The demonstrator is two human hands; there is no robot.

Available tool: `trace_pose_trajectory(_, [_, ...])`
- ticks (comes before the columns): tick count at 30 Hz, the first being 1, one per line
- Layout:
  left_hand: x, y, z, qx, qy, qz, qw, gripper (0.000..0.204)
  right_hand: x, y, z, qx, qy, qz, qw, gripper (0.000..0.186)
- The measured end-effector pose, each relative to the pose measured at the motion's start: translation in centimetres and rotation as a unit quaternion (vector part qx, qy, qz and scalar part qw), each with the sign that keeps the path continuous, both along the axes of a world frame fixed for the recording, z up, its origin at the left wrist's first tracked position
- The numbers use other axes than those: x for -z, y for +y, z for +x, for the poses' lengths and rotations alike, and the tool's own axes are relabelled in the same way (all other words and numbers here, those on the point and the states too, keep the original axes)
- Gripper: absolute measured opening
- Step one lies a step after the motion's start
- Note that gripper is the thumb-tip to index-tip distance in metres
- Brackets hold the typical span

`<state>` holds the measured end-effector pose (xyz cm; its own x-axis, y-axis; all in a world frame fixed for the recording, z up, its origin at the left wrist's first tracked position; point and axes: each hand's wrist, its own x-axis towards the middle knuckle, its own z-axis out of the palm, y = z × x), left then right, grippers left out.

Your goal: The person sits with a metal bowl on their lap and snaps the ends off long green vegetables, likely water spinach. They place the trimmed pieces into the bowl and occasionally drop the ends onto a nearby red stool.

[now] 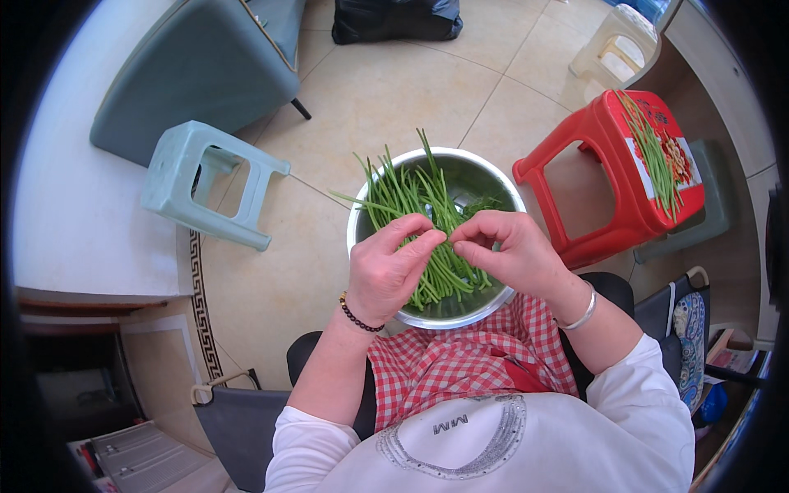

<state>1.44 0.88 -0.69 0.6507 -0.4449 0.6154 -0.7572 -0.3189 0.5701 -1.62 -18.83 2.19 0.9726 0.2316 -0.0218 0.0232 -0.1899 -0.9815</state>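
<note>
A round metal bowl (470, 171) rests at my lap, holding a heap of long, thin green vegetable stalks (403, 195). Some stalks stick out past its far left rim, and finer leafy bits (483, 203) lie at the right inside. Over the heap, my left hand (393, 267) is closed in a pinch. My right hand (516, 253) pinches too, its fingertips almost meeting the left ones. Whatever is between the fingertips is too small or hidden to make out.
To the right, a red plastic stool (633, 226) bears a small row of green stalks (657, 160). A pale blue-green stool (185, 177) stands left, before a grey-blue sofa (205, 70). A black bag (394, 20) lies on the tiled floor (411, 94) at the far side.
</note>
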Motion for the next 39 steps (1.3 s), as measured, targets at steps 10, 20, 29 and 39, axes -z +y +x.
trace_pose_trajectory(10, [-0.1,-0.1,-0.2,0.01,0.004,-0.02,1.0,0.022,1.0,-0.2,0.7,0.001,0.168,0.142,0.975,0.009])
trace_pose_trajectory(20, [-0.1,-0.8,-0.8,0.015,0.067,-0.098,0.993,0.02,2.0,0.1,0.6,-0.021,0.243,0.312,0.918,0.008])
trace_pose_trajectory(29, [1.2,1.0,0.6,0.063,0.412,-0.491,0.765,0.014,3.3,-1.0,2.2,0.093,0.203,0.179,0.958,0.008])
trace_pose_trajectory(39, [0.7,7.8,4.3,-0.008,0.359,-0.641,0.678,0.015,5.1,-4.3,4.7,0.217,0.2,0.103,0.95,0.01])
